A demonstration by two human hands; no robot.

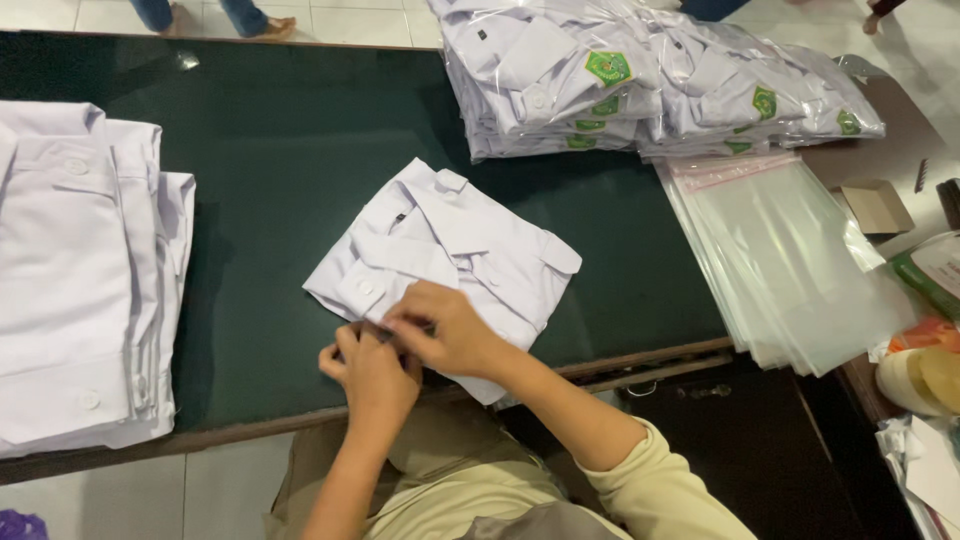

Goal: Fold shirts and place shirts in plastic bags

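A folded white shirt [450, 245] lies at an angle on the dark green table [290, 140], collar toward the far side. Both my hands meet at its near lower edge. My left hand [372, 372] pinches the fabric from below. My right hand [445, 328] rests over the same spot, fingers curled on the cloth beside a pocket button. What is between the fingertips is hidden.
A pile of unfolded white shirts [80, 270] lies at the left. Bagged shirts with green badges [640, 80] are stacked at the back. Empty clear plastic bags [790, 260] lie at the right, next to a small cardboard box [877, 205] and tape rolls [920, 380].
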